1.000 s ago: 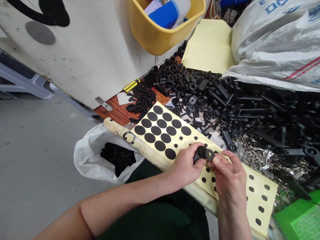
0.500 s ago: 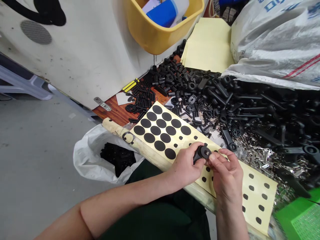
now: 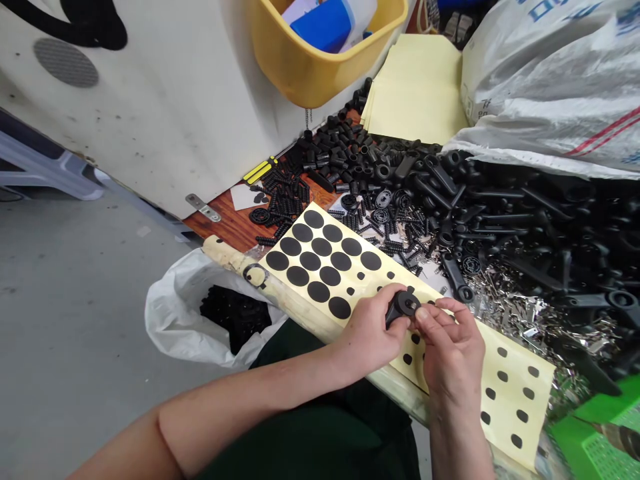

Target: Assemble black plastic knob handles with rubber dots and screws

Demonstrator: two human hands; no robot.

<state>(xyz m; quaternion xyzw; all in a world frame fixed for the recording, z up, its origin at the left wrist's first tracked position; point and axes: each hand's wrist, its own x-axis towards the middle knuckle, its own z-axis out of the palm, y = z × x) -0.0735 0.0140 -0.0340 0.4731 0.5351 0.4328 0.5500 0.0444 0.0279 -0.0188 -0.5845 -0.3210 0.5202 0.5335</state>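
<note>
My left hand [image 3: 367, 332] is closed around a black plastic handle part [image 3: 401, 305], gripping it at its round head just above the yellow sticker sheet [image 3: 500, 363]. My right hand [image 3: 447, 350] pinches at the top face of that round head with thumb and forefinger pressed on it. The sheet lies along the table's front edge and carries several round black stickers [image 3: 320, 257] at its left end and small oval remnants at its right.
A big heap of black handles [image 3: 525, 213] and small black caps [image 3: 345, 150] fills the table, with shiny metal clips [image 3: 505, 310] beside it. A yellow tub [image 3: 320, 50] hangs above. Blank yellow sheets [image 3: 420, 90], a white sack [image 3: 550, 80], a bag of parts [image 3: 225, 310] and a green crate [image 3: 600, 443] surround.
The black disc that my right fingers held beside the part a second ago now lies pressed on the part's round head. Both hands stayed nearly in place.
</note>
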